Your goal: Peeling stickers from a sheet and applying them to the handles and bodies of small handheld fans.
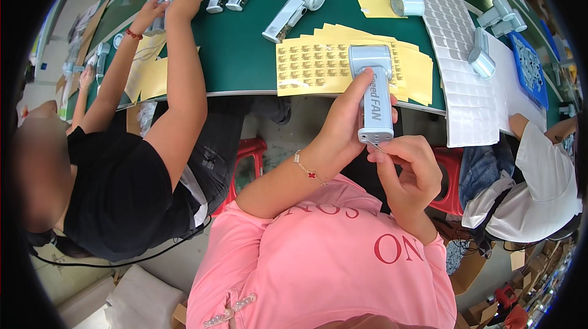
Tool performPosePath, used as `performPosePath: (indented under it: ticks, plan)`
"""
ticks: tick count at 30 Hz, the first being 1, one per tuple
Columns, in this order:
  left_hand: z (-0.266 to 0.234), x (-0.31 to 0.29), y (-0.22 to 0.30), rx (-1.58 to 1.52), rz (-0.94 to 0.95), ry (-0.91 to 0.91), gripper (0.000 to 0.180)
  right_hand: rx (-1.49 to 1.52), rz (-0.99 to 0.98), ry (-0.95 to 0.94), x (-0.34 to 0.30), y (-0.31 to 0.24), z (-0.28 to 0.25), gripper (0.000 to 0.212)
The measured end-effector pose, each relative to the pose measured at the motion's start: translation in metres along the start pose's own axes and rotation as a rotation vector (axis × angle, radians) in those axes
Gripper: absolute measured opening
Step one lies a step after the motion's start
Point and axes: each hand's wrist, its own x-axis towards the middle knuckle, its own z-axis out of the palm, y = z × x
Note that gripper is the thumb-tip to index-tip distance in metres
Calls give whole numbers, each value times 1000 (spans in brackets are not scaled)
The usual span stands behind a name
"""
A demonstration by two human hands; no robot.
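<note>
My left hand [343, 122] wraps around the handle of a pale blue handheld fan [375, 102], thumb pressed just below its round head, holding it upright over the table's near edge. My right hand [413, 173] has its thumb and forefinger pinched together at the handle's base; I cannot tell what, if anything, lies between them. I judge the fan light and stiff, its smooth shell a little slippery, so the handle is the place to hold, sparing the head. Bold dark lettering runs lengthwise down the handle. Behind it, yellow sticker sheets [300, 75] carry rows of tiny dark labels, too small for me to read. Beyond them on the green table [239, 53] lies another fan [286, 18], and to the right a blue tray [519, 78].
</note>
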Motion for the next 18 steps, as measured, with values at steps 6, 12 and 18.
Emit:
performPosePath:
  ticks: [6, 12, 18]
  plan:
    - [0, 0, 0, -18, -21, 4, 43, 0, 8, 14, 0, -1, 0, 23]
    - [2, -1, -1, -9, 2, -2, 42, -8, -1, 16, 1, -1, -1, 23]
    - [-1, 0, -2, -29, 3, -16, 41, -18, 11, 27, 1, -2, 0, 21]
